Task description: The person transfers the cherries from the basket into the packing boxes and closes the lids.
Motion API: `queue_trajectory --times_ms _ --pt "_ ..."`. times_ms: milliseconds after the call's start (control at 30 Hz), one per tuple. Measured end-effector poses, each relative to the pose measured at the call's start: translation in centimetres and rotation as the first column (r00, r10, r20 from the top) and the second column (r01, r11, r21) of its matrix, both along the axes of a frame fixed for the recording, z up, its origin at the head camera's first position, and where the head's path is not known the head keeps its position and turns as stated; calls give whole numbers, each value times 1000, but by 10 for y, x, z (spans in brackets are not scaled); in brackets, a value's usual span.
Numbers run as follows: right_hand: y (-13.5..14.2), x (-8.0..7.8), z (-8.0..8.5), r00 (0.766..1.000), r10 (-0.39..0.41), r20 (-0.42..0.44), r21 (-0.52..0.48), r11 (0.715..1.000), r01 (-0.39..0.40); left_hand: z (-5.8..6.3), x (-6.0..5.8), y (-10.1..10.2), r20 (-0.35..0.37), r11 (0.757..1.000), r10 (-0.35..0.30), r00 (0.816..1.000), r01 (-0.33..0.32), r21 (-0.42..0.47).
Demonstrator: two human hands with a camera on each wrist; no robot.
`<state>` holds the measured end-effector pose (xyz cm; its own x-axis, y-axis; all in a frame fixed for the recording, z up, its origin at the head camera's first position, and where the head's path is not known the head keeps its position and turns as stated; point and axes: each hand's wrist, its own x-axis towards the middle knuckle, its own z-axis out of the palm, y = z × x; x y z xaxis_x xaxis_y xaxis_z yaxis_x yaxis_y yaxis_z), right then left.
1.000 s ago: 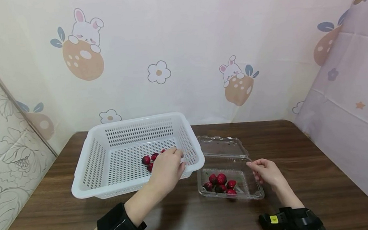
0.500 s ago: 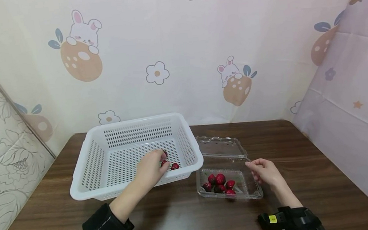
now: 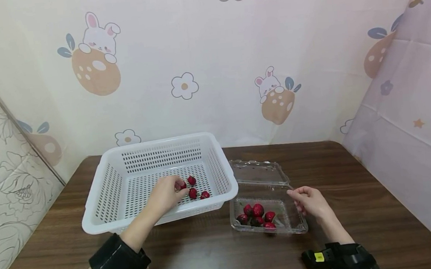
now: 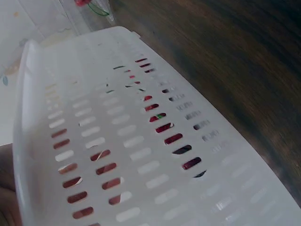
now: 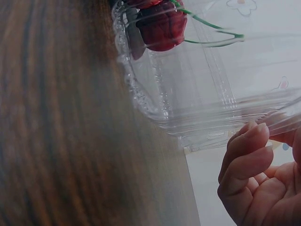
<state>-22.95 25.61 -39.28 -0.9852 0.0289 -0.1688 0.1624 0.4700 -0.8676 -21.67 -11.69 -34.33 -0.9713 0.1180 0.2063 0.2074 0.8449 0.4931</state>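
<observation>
Left hand [image 3: 164, 195] sitting farther left in one white basket [image 3: 163, 149] than half a second ago, uncovering more basket cherries [image 3: 193, 193] — four showing now, one lying between curled fingers and thumb; cannot tell whether being gripped. Right hand [image 3: 310, 201] staying put, pinching right edge of one clear container [image 3: 291, 218] — six container cherries [image 3: 258, 210] showing inside, lid [image 3: 258, 171] standing open behind.
</observation>
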Motion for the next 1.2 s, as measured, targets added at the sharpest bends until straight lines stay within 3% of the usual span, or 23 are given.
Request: queue_trajectory --times_ms 700,1200 --pt "-1 1 2 1000 -6 8 5 1000 6 -11 -21 -10 178 988 50 983 -23 -151" --pt "0 0 1 1000 4 11 -17 1000 -4 -13 -22 -5 250 963 65 966 5 -269"
